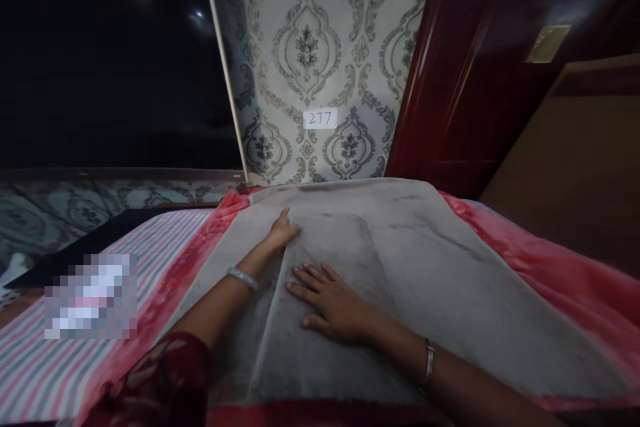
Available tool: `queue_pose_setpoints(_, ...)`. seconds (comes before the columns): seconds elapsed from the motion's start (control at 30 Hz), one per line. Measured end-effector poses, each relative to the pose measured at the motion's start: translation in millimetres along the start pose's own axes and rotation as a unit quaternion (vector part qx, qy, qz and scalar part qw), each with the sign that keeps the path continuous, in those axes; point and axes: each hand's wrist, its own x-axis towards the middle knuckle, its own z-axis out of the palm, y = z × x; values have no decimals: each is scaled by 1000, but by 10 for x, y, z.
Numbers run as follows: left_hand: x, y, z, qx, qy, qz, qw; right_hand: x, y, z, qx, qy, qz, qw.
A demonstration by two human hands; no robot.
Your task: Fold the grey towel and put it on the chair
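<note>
My right hand (333, 303) lies flat, fingers spread, on the grey towel (425, 293) covering the red blanket (550, 280); my left hand (281, 233) presses its far fold, open. Uneven pressure could skew the crease, I judge.

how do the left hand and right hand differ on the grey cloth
The left hand reaches farther up the grey cloth, fingers curled at a fold; the right hand lies nearer, flat, fingers spread. The left bangle looks broad and pale, the right bangle thin. Both hands press on the cloth.
</note>
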Motion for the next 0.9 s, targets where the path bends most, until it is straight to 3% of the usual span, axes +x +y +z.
queue_pose_setpoints(0.13,272,28,201,143,38,13,989,22,53,-37,17,-16,-6,1000)
queue_pose_setpoints(0.3,287,-168,289,259,38,38,964,99,62,-180,15,-23,-22,999)
queue_pose_setpoints(0.43,323,-293,298,318,37,42,946,8,-128,-144,29,-37,-86,995)
queue_pose_setpoints(0.63,373,-313,321,368,41,55,927,-230,-490,73,21,-41,-177,983)
queue_pose_setpoints(0.73,363,-253,273,383,35,62,921,-315,-552,-16,60,-37,-227,971)
queue_pose_setpoints(0.8,352,-162,235,394,41,71,916,-366,-471,-180,85,-3,-220,972)
queue_pose_setpoints(0.9,362,34,270,403,33,155,901,-425,-111,-470,53,95,-96,989)
